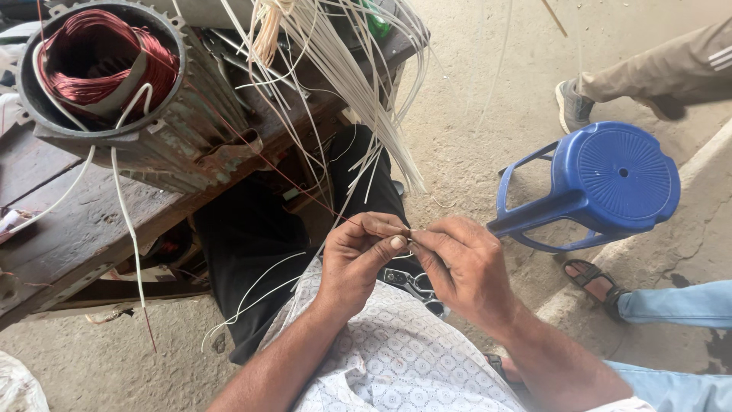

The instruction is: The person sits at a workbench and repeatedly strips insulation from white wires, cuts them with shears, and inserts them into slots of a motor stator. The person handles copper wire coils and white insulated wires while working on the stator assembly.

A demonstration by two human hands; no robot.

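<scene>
Fingers of the left hand [358,255] and right hand [457,263] meet, both pinched shut on a thin copper wire [293,183] over the lap; it runs up-left toward the motor stator [114,84] on the wooden bench [69,229], white sleeves [358,84] hanging above, blue stool [602,187] right.

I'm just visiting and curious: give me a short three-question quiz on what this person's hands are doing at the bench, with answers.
1. True or false: the left hand and right hand meet fingertip to fingertip on a thin copper wire.
2. What fills the motor housing on the wooden bench? A) red copper winding B) sand C) water
3. What lies on the lap under the hands?

Key:
1. True.
2. A, the red copper winding.
3. Scissors, partly hidden by the hands.
</scene>
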